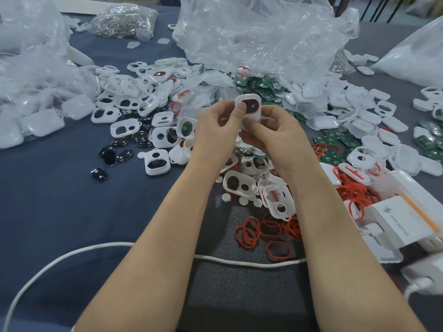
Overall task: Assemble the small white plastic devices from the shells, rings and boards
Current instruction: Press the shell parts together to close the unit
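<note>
Both my hands hold one small white device (pixel 250 109) above the middle of the table; it has a dark window ringed in red. My left hand (pixel 215 130) grips its left side, thumb pressed on the front face. My right hand (pixel 268 133) pinches its lower right edge from below. White shells with two cut-outs (pixel 157 161) lie scattered left and below. Red rubber rings (pixel 249 230) lie in front of me on the right. Green circuit boards (pixel 259 88) are heaped behind the device. Black lens pieces (pixel 112 155) lie on the left.
Crumpled clear plastic bags (pixel 259 32) fill the back and left of the blue-grey table (pixel 48 200). A bag of metal rings (pixel 124 20) sits far back. White cartons (pixel 398 221) stand at the right edge. A white cable (pixel 96 248) runs across near me.
</note>
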